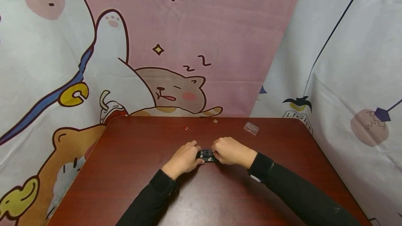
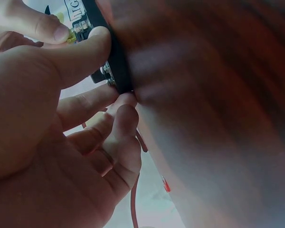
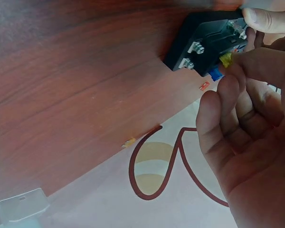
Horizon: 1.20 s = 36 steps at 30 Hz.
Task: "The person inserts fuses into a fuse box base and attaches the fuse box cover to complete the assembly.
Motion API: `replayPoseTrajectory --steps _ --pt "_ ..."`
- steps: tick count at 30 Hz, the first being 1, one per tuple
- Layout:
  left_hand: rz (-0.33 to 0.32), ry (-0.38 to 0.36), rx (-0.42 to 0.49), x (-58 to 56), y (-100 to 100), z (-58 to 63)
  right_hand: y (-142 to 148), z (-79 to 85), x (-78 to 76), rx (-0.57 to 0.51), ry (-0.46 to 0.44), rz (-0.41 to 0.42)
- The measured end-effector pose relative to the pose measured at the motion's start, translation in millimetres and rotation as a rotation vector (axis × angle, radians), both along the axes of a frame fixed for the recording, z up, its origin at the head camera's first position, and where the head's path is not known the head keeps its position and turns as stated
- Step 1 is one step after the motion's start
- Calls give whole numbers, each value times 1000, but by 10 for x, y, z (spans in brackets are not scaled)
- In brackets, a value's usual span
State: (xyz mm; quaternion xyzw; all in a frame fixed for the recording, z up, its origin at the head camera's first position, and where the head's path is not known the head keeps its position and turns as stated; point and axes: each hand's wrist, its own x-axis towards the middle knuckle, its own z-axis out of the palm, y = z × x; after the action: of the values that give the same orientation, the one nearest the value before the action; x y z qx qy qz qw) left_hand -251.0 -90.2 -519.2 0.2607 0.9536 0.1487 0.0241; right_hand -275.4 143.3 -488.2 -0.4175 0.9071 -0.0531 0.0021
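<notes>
Black box (image 3: 203,42) on table (image 1: 138,156), gripped by left hand's (image 1: 184,158) fingers. Right hand (image 1: 231,151) pinches yellow fuse (image 3: 225,59) at the box, beside blue fuse (image 3: 215,73); seating unclear. Transparent case (image 1: 251,128) lies apart, far right.

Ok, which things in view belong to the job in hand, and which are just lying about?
In the job now:
black block, held by the left hand
yellow piece, pinched by the right hand
blue piece, at the block

Lying about on the table, untouched (possibly parts for it too):
red piece
orange-yellow piece
clear plastic piece
</notes>
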Motion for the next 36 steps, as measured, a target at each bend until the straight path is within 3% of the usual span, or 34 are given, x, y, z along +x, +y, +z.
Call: replayPoseTrajectory --steps 8,17,25,36 --pt "3 -9 8 3 12 23 74 4 22 -28 34 8" --pt "0 -10 14 -1 18 44 161 132 -77 -77 -5 -6" --pt "10 -33 15 0 11 49 272 230 -365 -127 -32 -196" --pt "10 -47 3 16 0 16 319 244 -854 -138 -37 -382"
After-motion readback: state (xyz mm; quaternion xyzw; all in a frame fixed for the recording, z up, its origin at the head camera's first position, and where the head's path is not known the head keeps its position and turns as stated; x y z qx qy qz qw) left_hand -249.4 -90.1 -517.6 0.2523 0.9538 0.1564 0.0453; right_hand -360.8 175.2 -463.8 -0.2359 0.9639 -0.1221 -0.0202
